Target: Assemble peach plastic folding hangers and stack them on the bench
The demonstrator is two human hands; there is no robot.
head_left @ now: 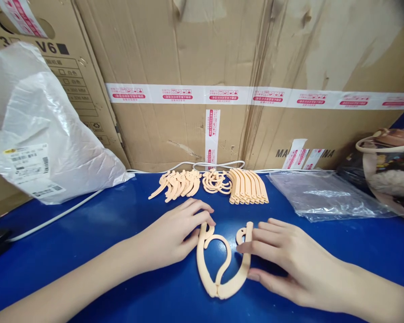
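Observation:
A beige plastic folding clothes hanger (206, 274) lies on the blue table, its two curved arms joined at the near end and spread upward in a U. Its hook (227, 251) curls between the arms. My left hand (185, 229) has fingers and thumb closed on the upper end of the left arm. On the other side my right hand (283, 255) grips the right arm, fingers over it and thumb at its outer edge. Beyond the hands lie a group of short curved pieces (178, 184), loose hooks (215, 181) and a row of longer arm pieces (247, 186), all beige.
Large cardboard boxes (175, 134) form a wall behind the blue table (148, 278). A white plastic parcel bag (47, 130) stands at left, with a white cable (60, 216) below it. A clear plastic bag (323, 197) lies at right beside a dark handbag (390, 166).

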